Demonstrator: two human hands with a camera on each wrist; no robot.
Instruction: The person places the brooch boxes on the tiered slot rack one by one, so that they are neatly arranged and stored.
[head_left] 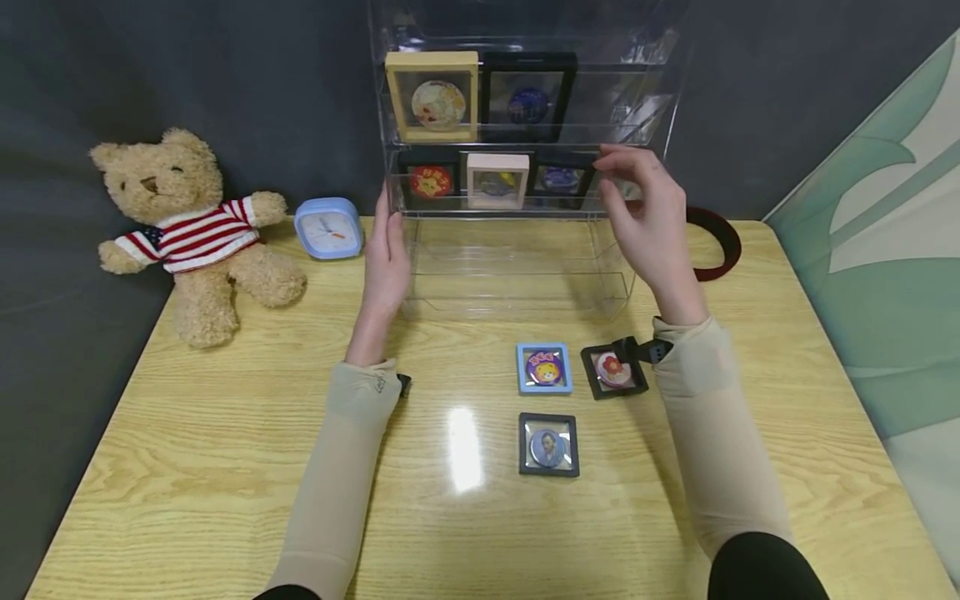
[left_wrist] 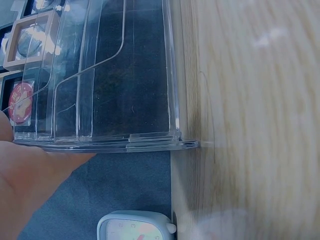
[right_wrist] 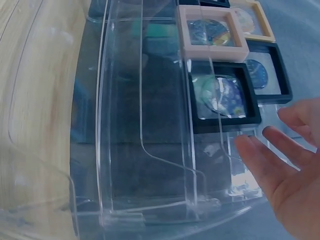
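Note:
A clear acrylic display rack [head_left: 517, 312] stands on the table with framed round badges on two of its tiers. My left hand [head_left: 387, 262] rests against the rack's left side, fingers extended. At the right end of the lower framed row, my right hand [head_left: 651, 212] is beside a black frame with a blue badge [right_wrist: 225, 95]; in the right wrist view its loosely bent fingers are apart from it, holding nothing. Left of that frame stand a pale pink frame [head_left: 498, 181] and a black frame with a red badge [head_left: 430, 181]. Above are a yellow frame [head_left: 433, 98] and a black frame [head_left: 528, 98].
On the table lie a blue frame [head_left: 544, 368], a black frame with a flower badge [head_left: 613, 369] and another with a portrait badge [head_left: 549, 445]. A teddy bear [head_left: 202, 237] and a blue clock [head_left: 328, 228] are left; a dark red ring [head_left: 727, 242] is right.

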